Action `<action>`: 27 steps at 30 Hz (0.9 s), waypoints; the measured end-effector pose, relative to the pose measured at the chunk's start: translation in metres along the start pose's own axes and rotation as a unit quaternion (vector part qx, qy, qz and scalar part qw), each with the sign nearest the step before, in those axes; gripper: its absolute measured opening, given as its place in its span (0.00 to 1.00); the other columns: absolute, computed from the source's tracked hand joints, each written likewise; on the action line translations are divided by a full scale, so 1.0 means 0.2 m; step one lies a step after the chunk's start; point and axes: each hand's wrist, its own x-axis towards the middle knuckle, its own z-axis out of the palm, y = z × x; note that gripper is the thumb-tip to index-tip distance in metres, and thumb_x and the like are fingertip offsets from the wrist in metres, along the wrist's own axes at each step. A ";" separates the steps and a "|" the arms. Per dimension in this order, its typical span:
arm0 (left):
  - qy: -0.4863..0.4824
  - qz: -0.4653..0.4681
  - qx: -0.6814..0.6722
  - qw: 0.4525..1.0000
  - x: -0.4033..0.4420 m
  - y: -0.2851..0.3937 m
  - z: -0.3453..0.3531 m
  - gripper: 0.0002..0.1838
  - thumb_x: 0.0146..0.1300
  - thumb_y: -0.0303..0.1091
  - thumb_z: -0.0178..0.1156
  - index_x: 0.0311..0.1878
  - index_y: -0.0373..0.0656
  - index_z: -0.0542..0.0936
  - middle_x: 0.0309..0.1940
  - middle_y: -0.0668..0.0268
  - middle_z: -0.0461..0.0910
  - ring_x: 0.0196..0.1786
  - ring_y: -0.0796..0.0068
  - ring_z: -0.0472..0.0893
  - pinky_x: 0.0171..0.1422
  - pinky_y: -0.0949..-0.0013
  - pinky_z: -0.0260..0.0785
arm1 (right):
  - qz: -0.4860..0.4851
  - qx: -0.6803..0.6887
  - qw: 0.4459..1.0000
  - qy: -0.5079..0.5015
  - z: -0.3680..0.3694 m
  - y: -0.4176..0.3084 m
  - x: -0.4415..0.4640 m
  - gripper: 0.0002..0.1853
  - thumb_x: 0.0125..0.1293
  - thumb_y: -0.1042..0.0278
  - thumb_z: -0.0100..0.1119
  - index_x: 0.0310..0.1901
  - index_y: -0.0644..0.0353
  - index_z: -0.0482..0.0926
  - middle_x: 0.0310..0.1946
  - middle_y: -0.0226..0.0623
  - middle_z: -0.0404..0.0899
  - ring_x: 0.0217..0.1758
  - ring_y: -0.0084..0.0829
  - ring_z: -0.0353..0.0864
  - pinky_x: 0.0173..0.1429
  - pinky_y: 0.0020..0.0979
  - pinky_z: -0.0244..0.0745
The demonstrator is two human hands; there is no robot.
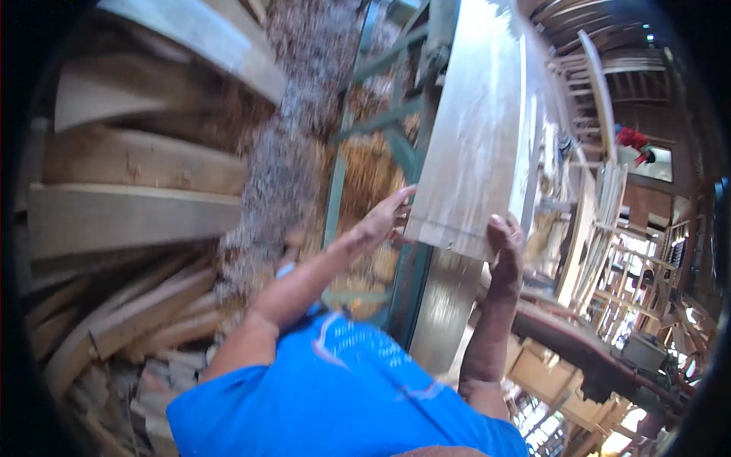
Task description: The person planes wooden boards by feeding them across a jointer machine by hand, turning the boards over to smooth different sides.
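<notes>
A long, wide, pale brown wooden board (472, 145) runs away from the person, its near end just in front of the body and its far end reaching the top of the view, where bright light washes over it. It lies above a machine with a green metal frame (400, 118), and a smooth, grey-brown, shiny tabletop (442, 305) shows below its near end.

The left hand (381, 221) is at the left edge of the board, close to the near corner. Its fingers are bent and partly closed about that edge, with the thumb uppermost and the other fingertips partly hidden by the wood. The right hand (506, 244) is at the opposite near corner, the thumb against the board and the fingers partly closed around the corner; their undersides are out of sight. Both hands have hold of the same board, one on each side.

The person wears a bright blue shirt with pale printing (327, 396). To the left of the machine, the floor strewn with brown wood shavings (297, 145) separates it from a stack of thick, squared wooden beams (129, 217). Below these beams lie curved, rough wooden offcuts (145, 320). On the right, long, thin, light-coloured timbers (598, 228) stand in a blurred group, well apart from the hands.
</notes>
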 end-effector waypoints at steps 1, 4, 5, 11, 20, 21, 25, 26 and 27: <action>-0.065 -0.036 -0.036 0.997 -0.11 -0.03 0.03 0.33 0.76 0.57 0.36 0.73 0.43 0.61 0.66 0.57 0.70 0.63 0.65 0.74 0.62 0.56 0.70 | 0.003 -0.012 1.000 -0.011 -0.04 0.05 -0.13 0.11 0.63 0.64 0.63 0.42 0.57 0.74 0.26 0.17 0.67 0.25 0.10 0.61 0.28 0.17 0.57; -0.143 -0.084 -0.090 0.982 -0.41 -0.11 0.14 0.33 0.76 0.56 0.38 0.74 0.42 0.59 0.69 0.58 0.67 0.69 0.65 0.70 0.71 0.54 0.65 | 0.069 0.070 0.992 0.083 -0.15 0.20 -0.49 0.18 0.62 0.60 0.62 0.50 0.62 0.78 0.40 0.31 0.79 0.45 0.26 0.79 0.56 0.28 0.73; -0.156 -0.085 -0.093 0.980 -0.48 -0.14 0.17 0.33 0.76 0.56 0.39 0.74 0.42 0.60 0.68 0.58 0.68 0.69 0.65 0.70 0.71 0.54 0.64 | 0.060 0.089 0.989 0.103 -0.18 0.24 -0.59 0.21 0.62 0.58 0.61 0.52 0.64 0.77 0.50 0.40 0.80 0.54 0.34 0.78 0.63 0.35 0.70; -0.236 -0.025 -0.130 0.963 -0.72 -0.35 0.36 0.33 0.77 0.53 0.40 0.73 0.38 0.59 0.66 0.56 0.70 0.65 0.62 0.74 0.65 0.53 0.72 | 0.008 0.184 0.982 0.033 -0.39 0.22 -0.83 0.23 0.67 0.58 0.57 0.57 0.67 0.74 0.51 0.43 0.80 0.55 0.37 0.79 0.64 0.39 0.71; -0.254 0.179 0.059 0.949 -0.97 -0.23 0.28 0.36 0.69 0.34 0.50 0.78 0.43 0.48 0.72 0.50 0.60 0.71 0.58 0.67 0.69 0.55 0.69 | -0.034 0.167 0.985 0.017 -0.27 0.06 -0.87 0.23 0.66 0.56 0.56 0.54 0.67 0.76 0.46 0.44 0.81 0.50 0.36 0.81 0.58 0.37 0.76; -0.253 0.242 0.150 0.925 -0.94 -0.25 0.24 0.45 0.63 0.27 0.53 0.79 0.46 0.41 0.77 0.50 0.47 0.77 0.57 0.55 0.78 0.55 0.55 | -0.038 0.149 0.988 0.019 -0.26 0.07 -0.87 0.23 0.66 0.56 0.56 0.55 0.67 0.75 0.46 0.43 0.81 0.50 0.36 0.81 0.58 0.37 0.76; -0.097 0.461 0.420 0.776 -0.96 -0.29 0.24 0.57 0.56 0.30 0.64 0.78 0.42 0.31 0.78 0.46 0.34 0.81 0.52 0.38 0.83 0.59 0.34 | -0.050 0.128 0.990 0.025 -0.09 0.05 -0.93 0.23 0.66 0.56 0.57 0.55 0.66 0.76 0.47 0.42 0.80 0.51 0.34 0.80 0.57 0.35 0.75; -0.068 0.467 0.431 0.769 -0.98 -0.30 0.23 0.57 0.56 0.32 0.65 0.78 0.41 0.32 0.78 0.45 0.34 0.80 0.50 0.38 0.82 0.58 0.35 | -0.055 0.135 0.989 0.026 -0.07 0.06 -0.93 0.23 0.66 0.57 0.57 0.55 0.66 0.76 0.47 0.42 0.80 0.51 0.34 0.80 0.57 0.34 0.75; -0.045 0.472 0.444 0.760 -1.02 -0.31 0.24 0.58 0.56 0.33 0.66 0.77 0.40 0.32 0.78 0.44 0.34 0.80 0.49 0.38 0.82 0.58 0.35 | -0.053 0.154 0.987 -0.010 -0.13 0.11 -0.88 0.22 0.66 0.57 0.57 0.54 0.66 0.76 0.48 0.42 0.80 0.51 0.34 0.79 0.58 0.33 0.75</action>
